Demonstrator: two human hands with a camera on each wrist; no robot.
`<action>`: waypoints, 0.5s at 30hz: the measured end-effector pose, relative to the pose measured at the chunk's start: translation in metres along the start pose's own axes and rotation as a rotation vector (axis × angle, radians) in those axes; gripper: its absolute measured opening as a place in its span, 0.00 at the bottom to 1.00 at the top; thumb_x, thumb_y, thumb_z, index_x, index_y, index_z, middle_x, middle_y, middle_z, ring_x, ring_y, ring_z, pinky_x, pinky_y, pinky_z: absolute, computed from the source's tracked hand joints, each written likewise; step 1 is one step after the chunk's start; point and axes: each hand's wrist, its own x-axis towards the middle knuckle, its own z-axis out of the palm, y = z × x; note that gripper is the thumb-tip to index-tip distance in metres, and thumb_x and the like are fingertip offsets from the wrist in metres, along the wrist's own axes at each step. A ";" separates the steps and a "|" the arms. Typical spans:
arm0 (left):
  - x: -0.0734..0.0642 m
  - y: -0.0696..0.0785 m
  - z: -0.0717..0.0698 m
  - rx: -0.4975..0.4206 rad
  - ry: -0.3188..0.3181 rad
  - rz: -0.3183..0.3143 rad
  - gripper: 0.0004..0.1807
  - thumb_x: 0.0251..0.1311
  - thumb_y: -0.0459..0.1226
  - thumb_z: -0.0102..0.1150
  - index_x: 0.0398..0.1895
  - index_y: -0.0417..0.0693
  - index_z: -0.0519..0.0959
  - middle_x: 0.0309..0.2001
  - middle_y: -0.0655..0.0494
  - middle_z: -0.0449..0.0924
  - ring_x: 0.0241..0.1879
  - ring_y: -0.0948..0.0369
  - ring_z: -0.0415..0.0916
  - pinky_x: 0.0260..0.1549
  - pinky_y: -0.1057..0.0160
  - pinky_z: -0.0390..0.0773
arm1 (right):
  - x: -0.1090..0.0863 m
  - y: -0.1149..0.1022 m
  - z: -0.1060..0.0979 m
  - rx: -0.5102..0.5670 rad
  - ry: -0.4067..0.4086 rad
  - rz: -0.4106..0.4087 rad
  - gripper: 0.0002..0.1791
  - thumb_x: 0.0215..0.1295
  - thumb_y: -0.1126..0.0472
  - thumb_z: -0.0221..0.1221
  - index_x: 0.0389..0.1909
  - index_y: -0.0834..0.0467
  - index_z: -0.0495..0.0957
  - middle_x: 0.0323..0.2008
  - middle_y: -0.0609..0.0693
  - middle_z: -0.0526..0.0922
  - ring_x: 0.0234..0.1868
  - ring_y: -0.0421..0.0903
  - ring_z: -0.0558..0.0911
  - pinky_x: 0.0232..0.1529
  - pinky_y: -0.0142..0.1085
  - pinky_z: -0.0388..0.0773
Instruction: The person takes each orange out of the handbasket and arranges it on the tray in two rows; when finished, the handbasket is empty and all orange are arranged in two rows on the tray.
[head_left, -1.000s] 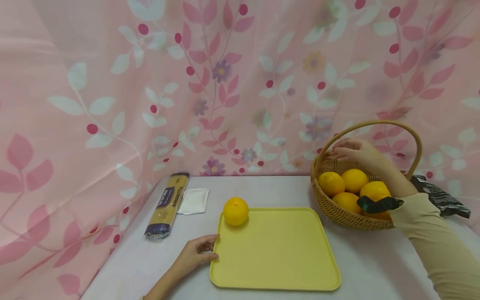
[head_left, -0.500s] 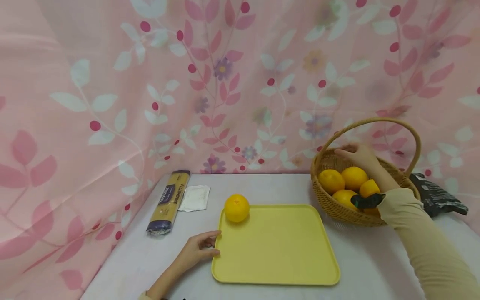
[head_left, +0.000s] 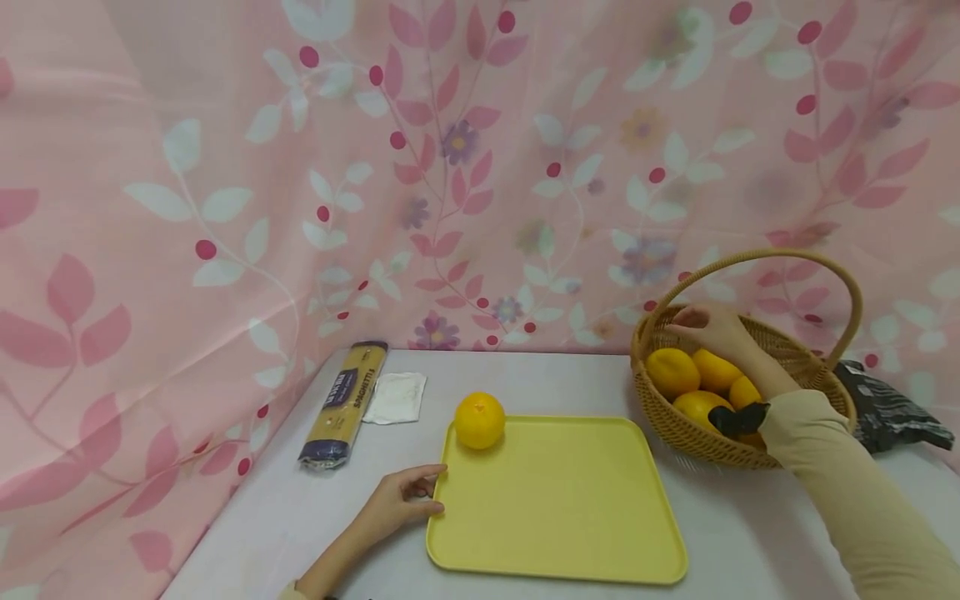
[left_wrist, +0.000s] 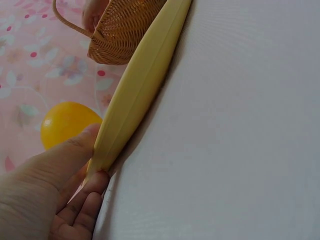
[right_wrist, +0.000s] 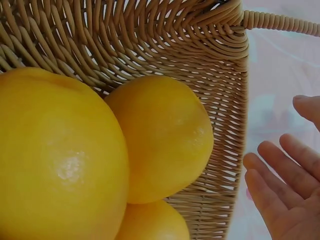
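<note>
My left hand [head_left: 401, 498] holds the left edge of a yellow rectangular tray [head_left: 562, 500]. In the left wrist view, its fingers are at both sides of the tray's rim. One orange [head_left: 480, 421] sits at the tray's far left corner. My right hand [head_left: 716, 333] is over a wicker basket [head_left: 671, 429] with a tall handle, near its back rim. Several oranges [head_left: 672, 372] lie inside that basket, partly hidden by my forearm. In the right wrist view, the right hand's fingers [right_wrist: 285, 172] are extended and spread beside the rim, apart from the oranges.
A pack of spaghetti [head_left: 345, 404] lies at the table's left, beside a small white packet [head_left: 395, 397]. Behind the basket on the right is a black patterned bag [head_left: 892, 408]. A pink floral curtain [head_left: 525, 208] hangs along the back edge of the white table [head_left: 277, 508].
My right hand has come down from above the basket to its back rim, holding nothing. The left hand stays at the tray's edge. The head view has shifted slightly.
</note>
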 end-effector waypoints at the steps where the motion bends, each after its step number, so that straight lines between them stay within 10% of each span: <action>1: 0.000 0.000 0.000 0.000 0.002 0.001 0.27 0.47 0.31 0.65 0.52 0.29 0.70 0.37 0.44 0.77 0.34 0.55 0.74 0.38 0.63 0.75 | 0.000 0.001 0.000 0.005 -0.014 0.014 0.24 0.61 0.49 0.55 0.43 0.68 0.72 0.41 0.65 0.75 0.44 0.61 0.72 0.44 0.54 0.68; 15: -0.001 0.002 0.002 -0.016 -0.002 0.004 0.27 0.46 0.30 0.65 0.52 0.28 0.70 0.36 0.42 0.76 0.34 0.54 0.74 0.38 0.63 0.75 | -0.001 0.018 0.013 -0.054 -0.282 0.034 0.38 0.55 0.48 0.60 0.55 0.73 0.62 0.53 0.71 0.65 0.53 0.67 0.63 0.50 0.57 0.61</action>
